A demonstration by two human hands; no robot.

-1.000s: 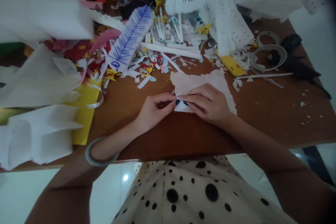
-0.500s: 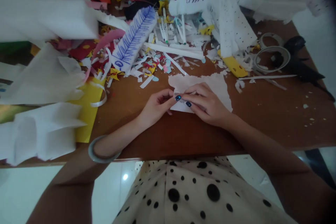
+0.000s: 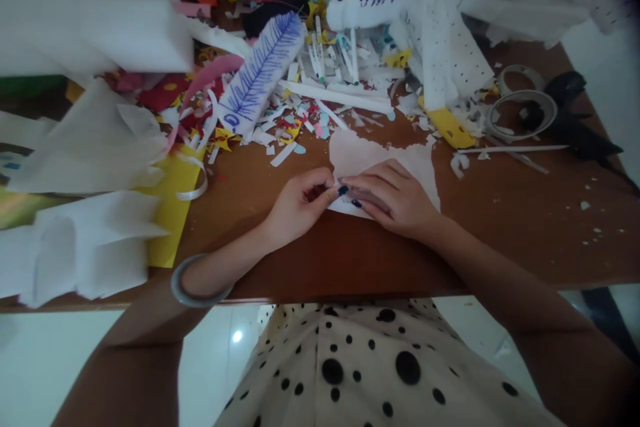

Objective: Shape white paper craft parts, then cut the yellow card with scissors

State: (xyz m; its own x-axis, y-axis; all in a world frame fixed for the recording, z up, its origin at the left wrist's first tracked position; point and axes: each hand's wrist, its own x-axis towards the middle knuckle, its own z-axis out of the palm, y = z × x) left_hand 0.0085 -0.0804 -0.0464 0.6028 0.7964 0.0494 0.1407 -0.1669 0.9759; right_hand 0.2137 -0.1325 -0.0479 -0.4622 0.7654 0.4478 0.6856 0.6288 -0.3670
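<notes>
A sheet of white paper [image 3: 407, 147] with torn, ragged edges lies on the brown table in front of me. My left hand [image 3: 305, 203] pinches the paper's left edge between thumb and forefinger. Over the sheet, my right hand [image 3: 395, 200] has its fingers drawn together and its fingertips at the same left edge, close to the left thumb. Both hands appear to grip the paper there; the fingers partly hide the pinched spot. Dark polish shows on the nails.
Paper scraps and pens cover the table's back, beside a paper piece with blue feather-like lines [image 3: 263, 73]. Tape rolls [image 3: 523, 113] and a black tool [image 3: 575, 127] lie at right. Yellow paper [image 3: 175, 220] and folded white paper [image 3: 90, 247] are at left.
My fingertips have shifted slightly at the paper's left edge, and the sheet has turned a little. The whole view has moved slightly; the surrounding things stay put.
</notes>
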